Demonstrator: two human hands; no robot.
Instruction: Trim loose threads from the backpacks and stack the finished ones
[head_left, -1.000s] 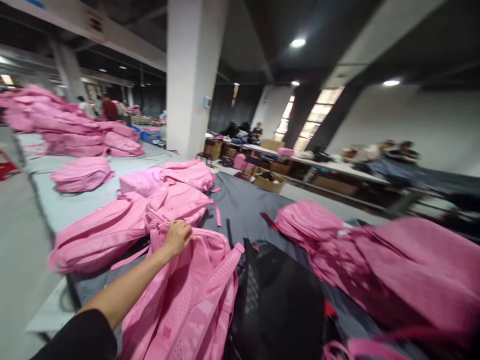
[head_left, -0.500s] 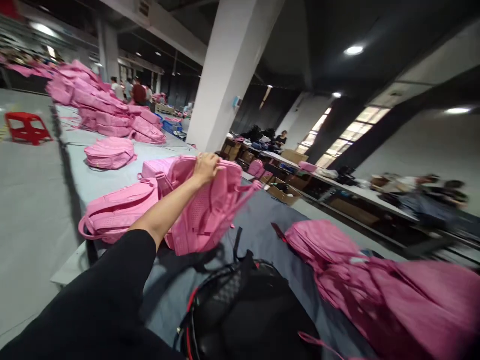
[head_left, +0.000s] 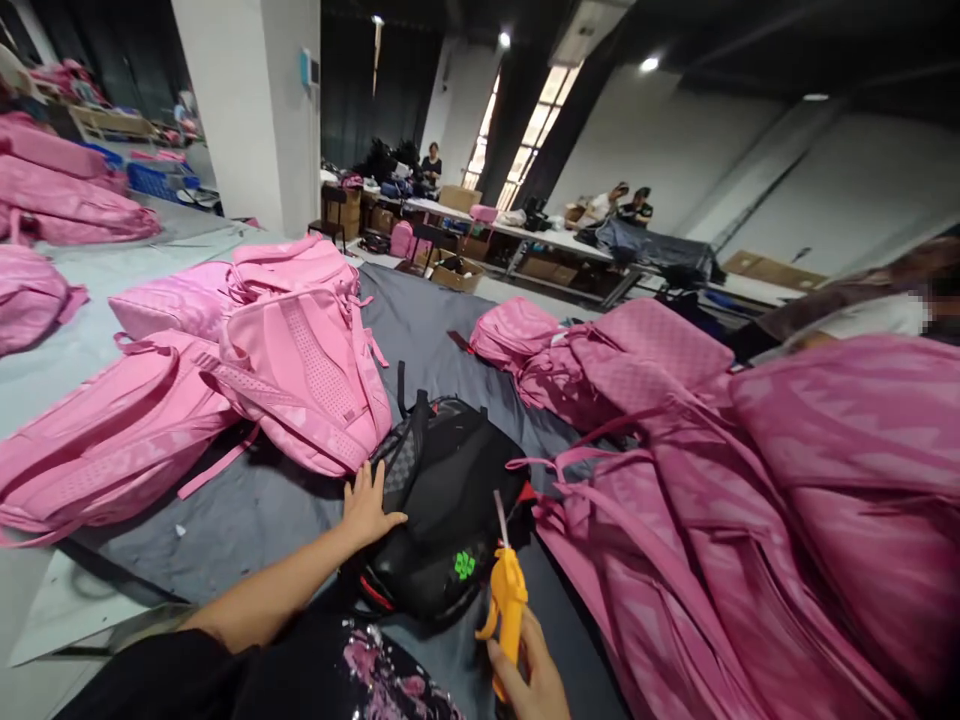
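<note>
The left hand (head_left: 369, 505) lies flat with open fingers on the edge of the black backpack (head_left: 442, 510), touching it but not gripping; it looks as if it steadies the bag. This backpack lies on the dark grey cloth of the table (head_left: 262, 505), directly in front of the person, between the pink backpack (head_left: 311, 380) on the left and the big heap of pink backpacks (head_left: 712, 480) on the right. The right hand (head_left: 529, 675) has its grip closed on yellow thread snips (head_left: 506, 600), with the thin metal tip pointing up toward the black bag, so the tool is kept ready just beside the bag.

The pink backpack lies with its padded back side and straps upward, partly on top of other pink bags, well apart from both hands.

Half a second ago the left hand held this pink backpack in the air by its top; now the bag rests on the pile and the hand has come back to the black one. The right hand with the snips was not in view then. The camera looks more downward now.
</note>
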